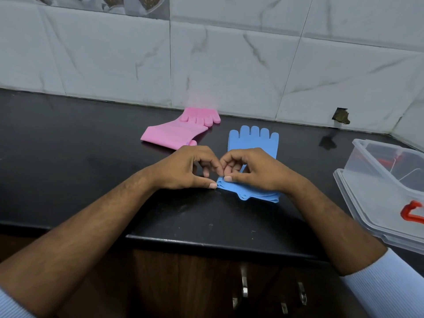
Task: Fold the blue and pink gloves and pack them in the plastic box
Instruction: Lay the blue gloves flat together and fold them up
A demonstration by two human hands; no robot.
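Note:
The blue gloves [253, 140] lie stacked on the black counter [68, 157], fingers pointing toward the wall. Both hands meet at their near left cuff corner. My right hand [250, 171] pinches the cuff edge between thumb and fingers and covers the palm part. My left hand [185, 168] touches the same corner with its thumb and curled fingers. The pink gloves [176, 131] rest flat behind my left hand, near the wall, touched by neither hand. The clear plastic box [390, 161] stands open at the right edge.
The box's clear lid [376, 212] with a red latch [410, 214] lies in front of the box. A tiled wall [206, 53] runs along the back. The counter's front edge [206, 243] steps over wooden cabinet doors with metal handles [244, 285].

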